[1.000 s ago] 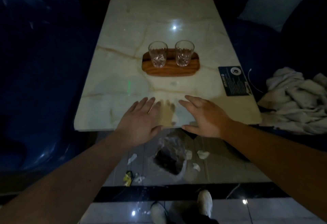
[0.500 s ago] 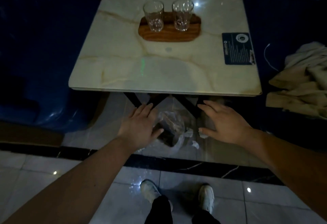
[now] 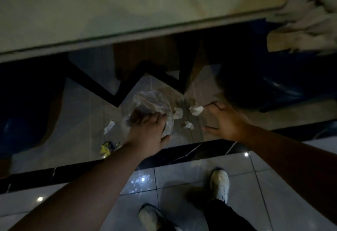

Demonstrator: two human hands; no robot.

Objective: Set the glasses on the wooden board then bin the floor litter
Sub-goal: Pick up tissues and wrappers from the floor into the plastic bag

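Marble fills the top of the view: the table edge runs across it, with a heap of pale cloth at the right and the black zigzag table frame below. No glasses or wooden board show here, so that step cannot be checked from this angle; the step in hand looks like the litter. On the grey floor tiles under the table lies a crumpled clear plastic bag, the biggest piece. The left hand rests on it with fingers curled over its near side — whether they have clenched on it I cannot tell. The right hand is spread and released, its fingertips just beside a white paper scrap. Smaller bits lie between and around: two scraps, one more scrap at left, and a yellow wrapper. Next, I judge, comes closing on bag and scrap — then gathering the rest; no bin is in sight.
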